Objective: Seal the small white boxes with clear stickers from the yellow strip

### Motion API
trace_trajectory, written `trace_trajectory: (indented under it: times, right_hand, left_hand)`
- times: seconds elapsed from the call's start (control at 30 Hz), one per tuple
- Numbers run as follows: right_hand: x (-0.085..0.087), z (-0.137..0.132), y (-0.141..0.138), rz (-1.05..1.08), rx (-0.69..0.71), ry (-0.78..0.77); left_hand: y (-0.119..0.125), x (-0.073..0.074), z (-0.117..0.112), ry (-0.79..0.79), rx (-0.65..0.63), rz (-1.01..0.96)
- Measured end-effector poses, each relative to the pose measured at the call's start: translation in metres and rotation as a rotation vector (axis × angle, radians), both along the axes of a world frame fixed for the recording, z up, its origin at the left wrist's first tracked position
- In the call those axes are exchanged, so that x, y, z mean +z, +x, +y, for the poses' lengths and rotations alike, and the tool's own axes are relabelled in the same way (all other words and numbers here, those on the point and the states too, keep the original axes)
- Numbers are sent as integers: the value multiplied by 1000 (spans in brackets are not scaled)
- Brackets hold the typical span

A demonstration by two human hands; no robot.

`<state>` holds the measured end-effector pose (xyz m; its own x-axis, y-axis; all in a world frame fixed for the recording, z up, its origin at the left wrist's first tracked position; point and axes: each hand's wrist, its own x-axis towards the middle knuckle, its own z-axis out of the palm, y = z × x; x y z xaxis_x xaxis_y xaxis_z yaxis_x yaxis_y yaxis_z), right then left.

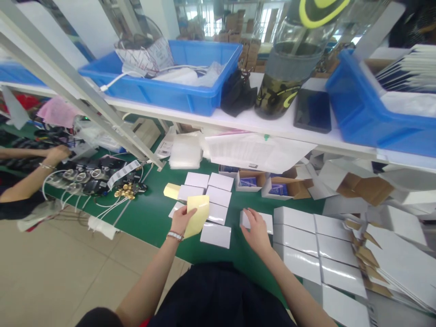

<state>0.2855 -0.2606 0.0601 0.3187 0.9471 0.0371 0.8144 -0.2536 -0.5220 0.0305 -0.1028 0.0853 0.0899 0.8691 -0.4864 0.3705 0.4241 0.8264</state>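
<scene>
My left hand [180,221] pinches a curled pale yellow sheet [199,212] between thumb and fingers, above several small white boxes [220,195] set in rows on the green mat. A single white box [216,235] lies just below and right of the sheet. My right hand [256,232] rests over another white box [267,222], fingers across its far side and thumb at its left end. Close to its right stands a block of white boxes [301,240] packed side by side. Another yellow piece [171,190] lies by the left rows.
Opened cartons with blue packs [279,189] stand at the back. Flattened white cartons [402,254] are piled right. Overhead, a shelf carries blue bins [200,97], a bottle [282,86] and a phone [312,110]. A co-worker's hand [57,154] is at far left, near metal fittings [126,191].
</scene>
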Motion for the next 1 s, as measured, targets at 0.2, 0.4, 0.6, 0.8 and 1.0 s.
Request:
trace_trajectory:
  times: [0.2, 0.4, 0.6, 0.8, 1.0]
  right_hand:
    - [89, 26, -28, 139, 301, 345]
    - [123, 19, -27, 431, 412, 238]
    - [134, 0, -32, 732, 266, 248]
    - [147, -9, -31, 846, 201, 284]
    - [152, -14, -35, 937, 69, 230]
  left_hand:
    - [22, 67, -45, -246, -172, -332]
    - [39, 106, -71, -124, -259, -416]
    - [42, 116, -77, 422, -282, -296]
    - [46, 133, -83, 429, -361, -385]
    - [56, 141, -95, 475, -231, -372]
